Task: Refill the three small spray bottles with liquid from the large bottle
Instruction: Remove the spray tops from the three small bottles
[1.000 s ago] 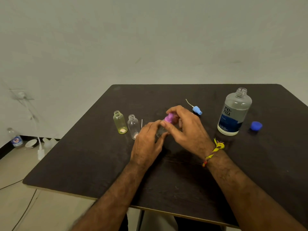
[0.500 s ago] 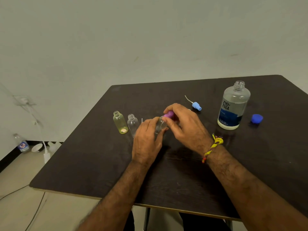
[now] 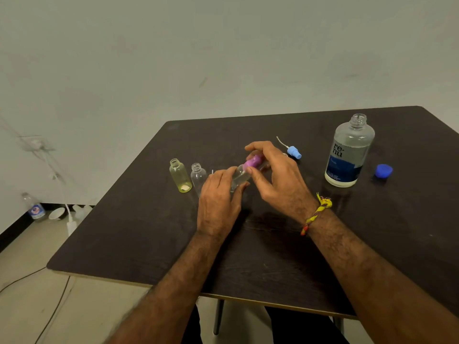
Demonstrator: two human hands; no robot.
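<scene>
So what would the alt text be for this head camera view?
Two hands hold a small clear bottle with a pink spray cap over a dark table. Two open small bottles stand left; a large open bottle stands right.

A single head-worn wide-angle view looks forward and down from above the near edge of the tabletop (image 3: pixel 139 244), close enough that both forearms fill the lower frame. The wall takes the upper half, the floor (image 3: pixel 27 249) the lower left corner.
</scene>
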